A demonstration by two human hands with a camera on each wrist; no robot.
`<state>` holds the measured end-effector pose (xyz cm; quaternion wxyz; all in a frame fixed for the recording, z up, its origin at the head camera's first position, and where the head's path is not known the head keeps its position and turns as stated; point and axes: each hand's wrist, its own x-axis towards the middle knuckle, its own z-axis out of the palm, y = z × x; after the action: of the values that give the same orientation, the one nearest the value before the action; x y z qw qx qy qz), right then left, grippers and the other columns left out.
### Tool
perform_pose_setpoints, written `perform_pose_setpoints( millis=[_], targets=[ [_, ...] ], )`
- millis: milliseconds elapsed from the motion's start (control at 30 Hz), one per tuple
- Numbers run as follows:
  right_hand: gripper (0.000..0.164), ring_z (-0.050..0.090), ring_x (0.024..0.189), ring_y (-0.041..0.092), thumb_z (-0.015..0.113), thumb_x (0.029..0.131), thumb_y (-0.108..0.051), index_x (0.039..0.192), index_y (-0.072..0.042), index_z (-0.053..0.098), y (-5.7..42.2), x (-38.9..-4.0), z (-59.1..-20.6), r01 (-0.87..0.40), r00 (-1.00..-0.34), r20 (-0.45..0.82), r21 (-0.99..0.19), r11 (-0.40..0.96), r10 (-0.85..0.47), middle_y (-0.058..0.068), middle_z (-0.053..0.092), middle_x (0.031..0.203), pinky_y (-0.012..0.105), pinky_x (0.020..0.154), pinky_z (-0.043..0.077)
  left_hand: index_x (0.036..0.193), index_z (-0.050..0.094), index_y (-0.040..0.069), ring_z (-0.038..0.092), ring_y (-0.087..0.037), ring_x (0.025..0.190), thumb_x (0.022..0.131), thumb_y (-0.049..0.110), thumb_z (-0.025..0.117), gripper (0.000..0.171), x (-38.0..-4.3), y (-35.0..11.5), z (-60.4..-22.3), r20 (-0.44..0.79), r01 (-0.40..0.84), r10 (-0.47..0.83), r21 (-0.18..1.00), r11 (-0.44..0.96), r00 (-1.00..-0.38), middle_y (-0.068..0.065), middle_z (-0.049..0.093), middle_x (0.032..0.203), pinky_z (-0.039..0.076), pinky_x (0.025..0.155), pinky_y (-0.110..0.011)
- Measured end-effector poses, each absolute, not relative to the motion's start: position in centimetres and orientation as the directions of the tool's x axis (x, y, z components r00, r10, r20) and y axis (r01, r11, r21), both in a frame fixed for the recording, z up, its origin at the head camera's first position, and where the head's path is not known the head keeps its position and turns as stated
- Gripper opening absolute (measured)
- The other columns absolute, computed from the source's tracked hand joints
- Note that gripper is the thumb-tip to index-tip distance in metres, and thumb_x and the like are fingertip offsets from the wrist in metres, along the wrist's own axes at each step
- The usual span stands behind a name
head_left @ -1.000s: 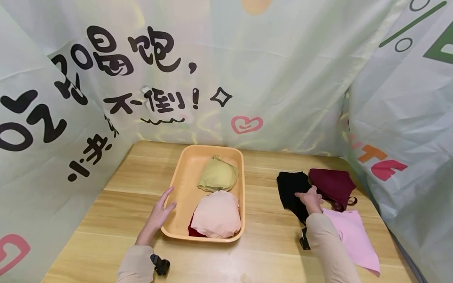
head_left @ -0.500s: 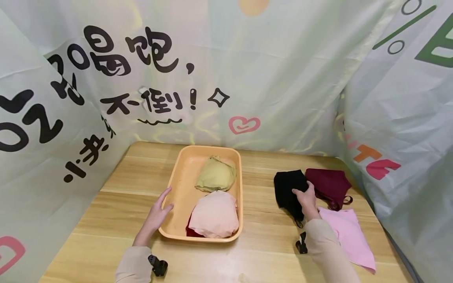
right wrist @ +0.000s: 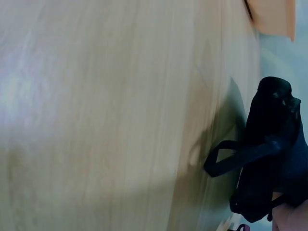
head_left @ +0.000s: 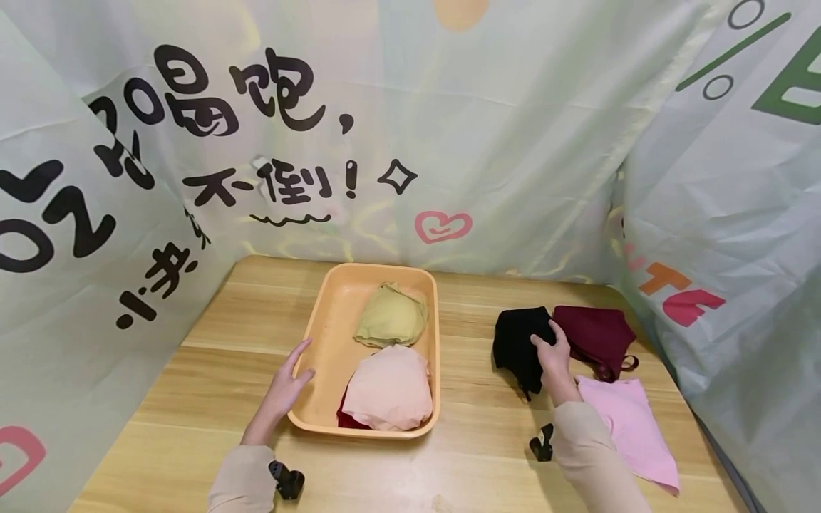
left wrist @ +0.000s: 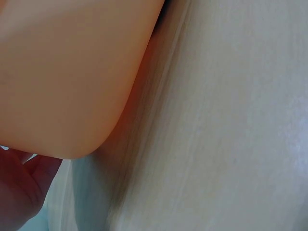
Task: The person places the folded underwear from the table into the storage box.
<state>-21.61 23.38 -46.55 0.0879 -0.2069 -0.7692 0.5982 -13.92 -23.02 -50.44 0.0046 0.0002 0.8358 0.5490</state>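
The step looks like a pick-up: the right hand [head_left: 555, 360] pinches the black garment [head_left: 515, 345] at the tray [head_left: 328, 313]'s three o'clock, the left hand [head_left: 286, 388] lies spread by its eight-o'clock rim, and next likely calls for a level carry towards nine o'clock

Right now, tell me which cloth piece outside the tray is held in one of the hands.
The black cloth: the right hand grips it, while the maroon cloth and the bright pink cloth lie on the table, unheld.
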Motion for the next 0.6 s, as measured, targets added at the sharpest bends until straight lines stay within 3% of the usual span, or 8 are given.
perform_pose_setpoints(
  millis=[167,600],
  targets=[
    [0.057,0.016,0.136,0.034,0.05,0.088,-0.003,0.142,-0.007,0.031,22.9,-21.5,-46.2,0.177,-0.891,-0.087,-0.971,0.164,0.447,0.017,0.019,0.149,0.046,0.111,0.017,0.144,0.024,0.012,0.013,-0.044,0.134,0.089,0.008,0.047,0.06,-13.9,-23.0,-50.4,-0.012,-0.008,0.007,0.919,0.394,-1.0,-0.02,0.016,0.15,0.012,0.103,-0.064],
    [0.056,0.018,0.136,0.029,0.051,0.089,-0.003,0.141,-0.012,0.033,21.1,-21.2,-44.8,0.096,-0.884,-0.063,-0.994,0.048,0.464,0.011,0.019,0.15,0.041,0.111,0.02,0.144,0.025,0.012,0.015,-0.044,0.134,0.088,0.008,0.048,0.061,-13.9,-22.9,-50.4,-0.015,-0.014,-0.001,0.921,0.388,-1.0,-0.02,0.018,0.149,0.013,0.104,-0.063]
  ],
)
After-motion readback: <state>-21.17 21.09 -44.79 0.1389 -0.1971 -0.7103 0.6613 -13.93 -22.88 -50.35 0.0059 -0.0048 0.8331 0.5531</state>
